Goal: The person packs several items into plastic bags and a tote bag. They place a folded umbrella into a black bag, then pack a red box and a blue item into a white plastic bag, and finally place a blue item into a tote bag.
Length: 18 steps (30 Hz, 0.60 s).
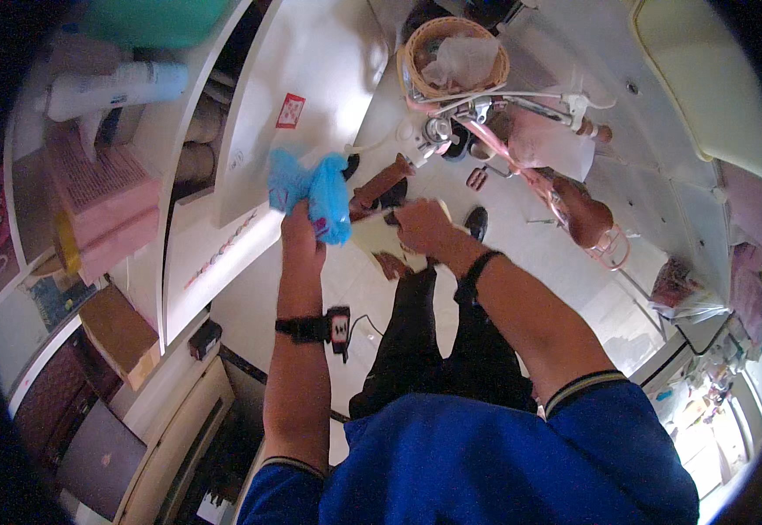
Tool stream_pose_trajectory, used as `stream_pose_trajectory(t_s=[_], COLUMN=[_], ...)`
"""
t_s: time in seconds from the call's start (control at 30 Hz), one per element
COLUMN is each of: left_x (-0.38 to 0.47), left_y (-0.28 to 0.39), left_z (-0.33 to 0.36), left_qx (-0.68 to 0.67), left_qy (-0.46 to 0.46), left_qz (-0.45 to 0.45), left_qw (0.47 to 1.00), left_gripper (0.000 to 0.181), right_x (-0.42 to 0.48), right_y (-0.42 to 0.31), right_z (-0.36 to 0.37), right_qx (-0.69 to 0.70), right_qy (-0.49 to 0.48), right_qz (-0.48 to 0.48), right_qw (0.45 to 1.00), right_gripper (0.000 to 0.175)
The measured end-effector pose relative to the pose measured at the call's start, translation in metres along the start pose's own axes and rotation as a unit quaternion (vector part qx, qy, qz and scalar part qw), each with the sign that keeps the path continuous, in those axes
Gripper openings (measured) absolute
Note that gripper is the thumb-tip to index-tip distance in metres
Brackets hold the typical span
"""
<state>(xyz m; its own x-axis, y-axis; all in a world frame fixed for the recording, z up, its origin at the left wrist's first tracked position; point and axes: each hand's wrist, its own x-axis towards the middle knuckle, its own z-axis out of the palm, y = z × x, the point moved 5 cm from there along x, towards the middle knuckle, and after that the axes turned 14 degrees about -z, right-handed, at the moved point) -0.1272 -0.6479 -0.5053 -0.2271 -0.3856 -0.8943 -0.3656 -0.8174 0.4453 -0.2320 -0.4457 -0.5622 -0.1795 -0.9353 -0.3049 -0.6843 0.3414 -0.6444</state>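
My left hand [302, 233] is closed around a bunched blue plastic bag [330, 200], beside a white cabinet door [309, 59]. To its right, my right hand [423, 226] has its fingers curled at a small dark item [391, 218], too blurred to name. Behind that hand is a cream bag-like thing [371, 241] with brown patches, partly hidden by the hand and forearm. The brown handlebar grip [381, 182] of a pink bicycle [486, 136] lies just beyond both hands.
The bicycle has a wicker basket [456, 82] and brown saddle [581, 213]. At left, shelves hold a spray bottle [122, 88], a pink box [109, 203] and a cardboard box [118, 328]. A laptop [102, 459] is lower left. A bagged item [679, 289] is at right.
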Motion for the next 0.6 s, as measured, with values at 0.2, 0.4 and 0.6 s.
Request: stream_pose_trajectory(t_s=[0.2, 0.4, 0.6], left_x=[-0.073, -0.131, -0.156], left_y=[0.011, 0.022, 0.014], left_z=[-0.023, 0.005, 0.049], left_qx=[-0.07, 0.018, 0.041], left_qy=[-0.082, -0.162, -0.262], left_qz=[0.021, 0.047, -0.07], left_qw=[0.994, 0.986, 0.962], left_gripper=[0.048, 0.047, 0.05], right_x=[-0.091, -0.203, -0.321], right_y=[-0.033, -0.044, -0.066], right_z=[0.007, -0.04, -0.081], right_qx=[0.08, 0.166, 0.226], right_qy=[-0.077, 0.008, 0.151], right_qz=[0.029, 0.167, 0.32], right_qw=[0.993, 0.972, 0.908], right_gripper=[0.031, 0.034, 0.034])
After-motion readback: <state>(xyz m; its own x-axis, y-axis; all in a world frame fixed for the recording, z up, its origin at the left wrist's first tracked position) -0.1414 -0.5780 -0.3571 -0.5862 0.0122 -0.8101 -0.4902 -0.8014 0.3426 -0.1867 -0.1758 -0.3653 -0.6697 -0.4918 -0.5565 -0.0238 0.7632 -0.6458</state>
